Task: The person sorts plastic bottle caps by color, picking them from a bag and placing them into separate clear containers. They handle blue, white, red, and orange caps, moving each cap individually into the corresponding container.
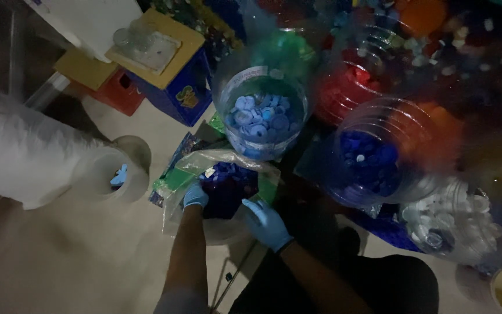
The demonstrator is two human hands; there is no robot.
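Observation:
Both my hands wear blue gloves. My left hand (195, 196) rests on the left rim of a clear plastic bag (228, 160) holding dark blue bottle caps (228, 185). My right hand (267, 224) grips the bag's near right edge, fingers curled on the plastic. The bag lies on the floor right in front of me. Whether the left fingers pinch the bag is hard to see in the dim light.
Clear jars of sorted caps stand around: light blue (261, 119), dark blue (370, 163), red (347, 87), white (454, 224). A small clear tub (111, 174) sits left beside a white sack (18, 151). Blue and yellow crates (164, 64) stand behind.

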